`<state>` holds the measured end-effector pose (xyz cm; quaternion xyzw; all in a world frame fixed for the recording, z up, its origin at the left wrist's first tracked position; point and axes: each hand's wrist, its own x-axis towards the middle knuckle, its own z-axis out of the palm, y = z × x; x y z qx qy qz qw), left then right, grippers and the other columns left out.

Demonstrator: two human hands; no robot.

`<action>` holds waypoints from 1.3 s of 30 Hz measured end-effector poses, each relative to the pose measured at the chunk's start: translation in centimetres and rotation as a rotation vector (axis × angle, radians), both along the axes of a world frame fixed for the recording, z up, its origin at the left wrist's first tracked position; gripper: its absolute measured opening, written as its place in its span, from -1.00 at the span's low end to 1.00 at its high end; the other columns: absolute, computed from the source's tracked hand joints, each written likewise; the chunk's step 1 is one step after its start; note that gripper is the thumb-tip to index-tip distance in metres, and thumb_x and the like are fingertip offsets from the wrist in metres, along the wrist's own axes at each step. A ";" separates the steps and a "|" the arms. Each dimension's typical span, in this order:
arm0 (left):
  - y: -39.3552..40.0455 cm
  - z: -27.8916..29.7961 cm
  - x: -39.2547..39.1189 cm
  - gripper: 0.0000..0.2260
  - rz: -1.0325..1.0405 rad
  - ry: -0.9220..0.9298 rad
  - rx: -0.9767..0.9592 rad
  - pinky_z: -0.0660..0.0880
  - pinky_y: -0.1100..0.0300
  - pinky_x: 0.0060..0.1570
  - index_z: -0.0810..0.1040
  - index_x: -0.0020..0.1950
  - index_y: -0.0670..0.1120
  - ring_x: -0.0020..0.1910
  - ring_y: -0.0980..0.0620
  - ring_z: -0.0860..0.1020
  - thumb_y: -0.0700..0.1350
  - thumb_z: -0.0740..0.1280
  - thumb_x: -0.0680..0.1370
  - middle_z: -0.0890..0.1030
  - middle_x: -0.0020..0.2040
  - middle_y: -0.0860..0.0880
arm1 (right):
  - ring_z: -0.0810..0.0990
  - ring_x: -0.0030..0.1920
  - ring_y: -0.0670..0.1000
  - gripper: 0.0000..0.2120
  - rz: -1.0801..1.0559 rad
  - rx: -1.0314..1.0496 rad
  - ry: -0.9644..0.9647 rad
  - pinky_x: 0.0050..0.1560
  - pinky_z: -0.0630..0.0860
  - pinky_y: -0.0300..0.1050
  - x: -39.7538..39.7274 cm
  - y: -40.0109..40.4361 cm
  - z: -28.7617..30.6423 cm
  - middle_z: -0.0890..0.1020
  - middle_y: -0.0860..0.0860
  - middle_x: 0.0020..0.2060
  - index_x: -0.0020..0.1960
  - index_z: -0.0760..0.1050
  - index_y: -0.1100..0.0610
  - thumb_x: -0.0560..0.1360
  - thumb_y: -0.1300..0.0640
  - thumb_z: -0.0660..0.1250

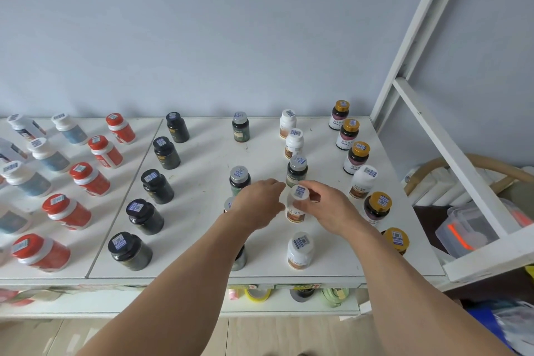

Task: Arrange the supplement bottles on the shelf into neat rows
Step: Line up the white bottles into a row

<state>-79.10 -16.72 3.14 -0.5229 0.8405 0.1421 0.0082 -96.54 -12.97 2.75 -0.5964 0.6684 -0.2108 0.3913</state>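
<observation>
Supplement bottles stand in rows on the white shelf (202, 159). My right hand (326, 208) grips a white bottle with a brown label (297, 199) near the shelf's middle. My left hand (257, 202) reaches in beside that bottle, fingers relaxed, its fingertips close to it, and covers a silver-capped bottle (229, 204). Directly behind the held bottle stands a dark green bottle with a silver cap (297, 169). Another white bottle (300, 250) stands in front of it. A second green bottle (239, 179) stands behind my left hand.
Black bottles (157, 185) form a column to the left, red ones (89, 179) and white-blue ones (27, 179) further left. Gold-capped bottles (357, 157) line the right edge. A white frame (433, 136) rises at the right, with a clear plastic box (468, 228) behind it.
</observation>
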 end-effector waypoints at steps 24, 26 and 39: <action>-5.5 0.0 -0.2 -0.65 -0.068 0.031 -0.276 0.32 0.15 0.23 0.45 0.31 -0.10 0.33 -0.02 0.35 0.01 0.29 0.57 0.52 0.25 -0.02 | 0.49 0.25 0.04 -0.46 -0.022 -0.037 0.145 0.09 0.36 -0.16 0.3 -7.9 0.9 0.51 -0.01 0.31 0.43 0.34 0.01 0.49 -0.01 0.39; -6.5 -0.2 -0.5 -0.63 -0.063 0.006 -0.255 0.29 0.15 0.29 0.45 0.32 -0.09 0.35 -0.02 0.33 0.04 0.30 0.57 0.51 0.27 -0.01 | 0.51 0.18 0.03 -0.50 -0.020 -0.043 0.151 0.04 0.35 -0.17 0.1 -8.5 0.6 0.54 -0.01 0.26 0.40 0.36 0.01 0.50 0.01 0.39; -9.8 1.4 -1.8 -0.52 0.184 0.297 0.252 0.39 0.23 0.07 0.48 0.35 0.07 0.21 0.06 0.49 0.12 0.43 0.45 0.54 0.28 0.11 | 0.49 0.14 -0.06 -0.53 -0.004 -0.124 0.082 0.05 0.35 -0.19 -1.3 -11.4 4.2 0.54 -0.06 0.28 0.41 0.38 -0.03 0.54 -0.12 0.28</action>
